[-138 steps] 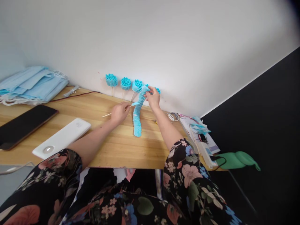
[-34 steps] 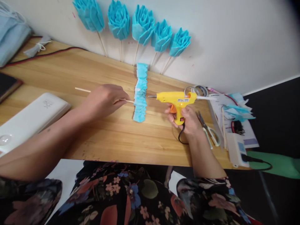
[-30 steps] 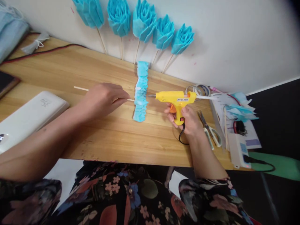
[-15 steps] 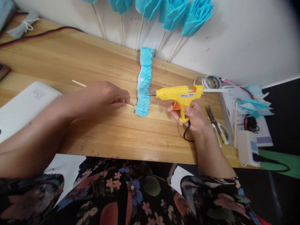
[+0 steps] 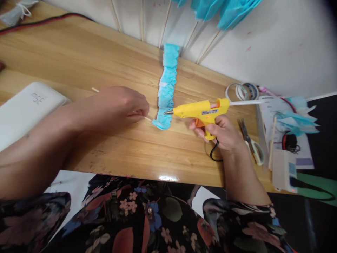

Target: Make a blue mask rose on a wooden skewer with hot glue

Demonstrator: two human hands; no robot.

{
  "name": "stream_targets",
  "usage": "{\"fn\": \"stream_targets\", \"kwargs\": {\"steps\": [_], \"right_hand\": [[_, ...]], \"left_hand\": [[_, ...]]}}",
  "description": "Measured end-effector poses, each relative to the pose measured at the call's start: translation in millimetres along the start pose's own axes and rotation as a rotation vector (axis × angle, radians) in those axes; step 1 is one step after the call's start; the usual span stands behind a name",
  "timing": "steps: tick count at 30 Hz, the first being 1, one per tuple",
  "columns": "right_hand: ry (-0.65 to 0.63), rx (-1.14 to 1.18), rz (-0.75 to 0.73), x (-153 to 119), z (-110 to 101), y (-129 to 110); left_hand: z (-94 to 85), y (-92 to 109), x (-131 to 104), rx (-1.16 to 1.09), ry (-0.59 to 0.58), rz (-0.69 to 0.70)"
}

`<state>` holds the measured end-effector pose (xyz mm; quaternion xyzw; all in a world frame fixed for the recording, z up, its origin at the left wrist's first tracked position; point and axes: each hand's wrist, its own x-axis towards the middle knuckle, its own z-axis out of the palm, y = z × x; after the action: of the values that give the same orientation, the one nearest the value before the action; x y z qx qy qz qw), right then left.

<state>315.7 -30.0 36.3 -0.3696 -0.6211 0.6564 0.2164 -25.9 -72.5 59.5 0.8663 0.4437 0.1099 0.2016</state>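
My left hand is closed around a thin wooden stick, whose tip meets the near end of a pleated blue paper strip. The strip lies lengthwise away from me on the wooden table, and its near end curls up around the stick's tip. In my right hand is a yellow hot glue gun, its metal nozzle over the lower part of the strip. I cannot tell whether the nozzle touches the paper. A white glue stick pokes out of the gun's back.
Blue paper flowers on sticks lean against the wall behind. Scissors, tape rolls and a white power adapter lie at the right. A white power bank sits left, beside my forearm.
The near end of the strip has curled up around the stick's tip. The glue gun's nozzle has come lower along the strip, nearer that end. The camera view has shifted slightly.
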Motion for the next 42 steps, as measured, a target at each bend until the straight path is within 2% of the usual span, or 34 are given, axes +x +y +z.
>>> {"fn": "stream_targets", "kwargs": {"steps": [3, 9, 30, 37, 42], "right_hand": [[0.031, -0.005, -0.003, 1, 3, -2], [0.009, -0.026, -0.014, 2, 3, -2], [-0.04, -0.07, -0.002, -1, -5, 2], [-0.031, -0.062, -0.008, 1, -5, 2], [-0.003, -0.02, 0.005, 4, 0, -2]], "left_hand": [[-3.7, 0, 1, 0.006, -0.047, 0.075], [-6.8, 0, 2, -0.027, -0.045, 0.117], [-6.0, -3, 0, -0.048, -0.11, 0.048], [-5.5, -5, 1, -0.047, -0.109, 0.031], [-6.7, -6, -2, -0.043, -0.062, 0.008]]}}
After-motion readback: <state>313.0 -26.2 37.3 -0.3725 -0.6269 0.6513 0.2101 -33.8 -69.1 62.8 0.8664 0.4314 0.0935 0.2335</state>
